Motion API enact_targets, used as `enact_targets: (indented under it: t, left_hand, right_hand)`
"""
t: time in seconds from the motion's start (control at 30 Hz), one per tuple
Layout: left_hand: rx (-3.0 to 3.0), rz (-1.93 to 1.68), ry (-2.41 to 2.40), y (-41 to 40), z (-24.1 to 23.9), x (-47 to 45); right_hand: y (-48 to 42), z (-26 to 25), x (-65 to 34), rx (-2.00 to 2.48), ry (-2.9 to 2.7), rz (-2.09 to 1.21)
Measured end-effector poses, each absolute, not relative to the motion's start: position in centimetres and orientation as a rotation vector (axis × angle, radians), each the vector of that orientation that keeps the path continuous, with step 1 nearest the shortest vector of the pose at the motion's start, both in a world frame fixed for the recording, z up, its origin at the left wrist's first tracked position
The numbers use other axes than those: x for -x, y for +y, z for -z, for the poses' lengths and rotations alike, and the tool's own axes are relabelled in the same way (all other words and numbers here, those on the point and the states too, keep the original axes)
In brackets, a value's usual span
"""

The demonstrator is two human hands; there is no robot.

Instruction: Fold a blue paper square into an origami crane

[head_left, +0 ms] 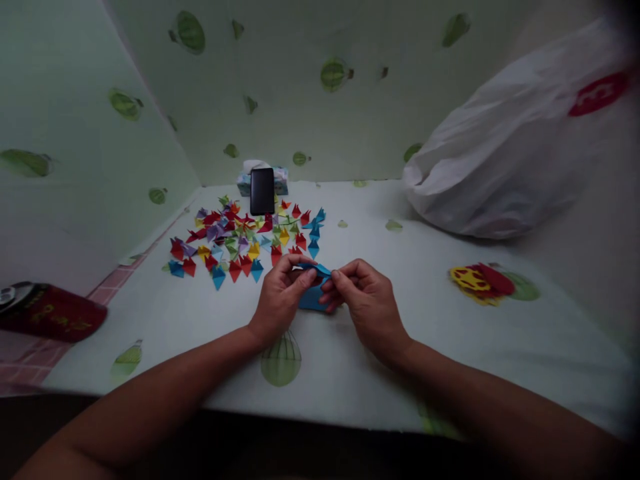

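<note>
Between my two hands is a small piece of folded blue paper (321, 269), raised a little over the table. My left hand (286, 291) pinches its left part between thumb and fingers. At its right end, my right hand (361, 295) grips it with thumb and forefinger. Partly hidden below them lies flat blue paper (313, 299) on the tabletop. Beyond my hands spreads a crowd of folded paper cranes (245, 261) in red, blue, yellow, green and purple.
A phone (263, 191) leans against a tissue box (281, 179) behind the cranes. To the right bulges a white plastic bag (480, 153), with red and yellow cut-out pieces (483, 280) nearer me. A red drink can (55, 312) is at the left edge.
</note>
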State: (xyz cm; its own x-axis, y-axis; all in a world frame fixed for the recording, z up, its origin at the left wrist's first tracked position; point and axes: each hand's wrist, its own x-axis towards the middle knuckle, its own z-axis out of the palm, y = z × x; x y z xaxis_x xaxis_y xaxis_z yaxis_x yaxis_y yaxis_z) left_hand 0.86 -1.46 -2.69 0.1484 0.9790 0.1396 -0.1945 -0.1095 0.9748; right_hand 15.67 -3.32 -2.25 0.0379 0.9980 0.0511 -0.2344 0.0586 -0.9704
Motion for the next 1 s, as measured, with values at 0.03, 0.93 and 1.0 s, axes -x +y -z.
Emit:
enact_targets:
  t: [0.03,0.93,1.0]
  left_hand:
    - [-1.215,-1.265,0.894,-1.41,2.75,-0.88]
    - [-1.218,-1.258,0.974,-1.31,2.23,-0.65]
    - [-1.211,-1.24,0.979,-1.3,2.26,-0.66]
  right_hand:
    - [-3.31,2.26,-15.68,1.021,-1.043,-1.245]
    - [-4.08,2.76,-14.91,1.03,-0.955,-1.541]
    - [-4.06,2.93,-14.8,1.008,-0.931,-1.584]
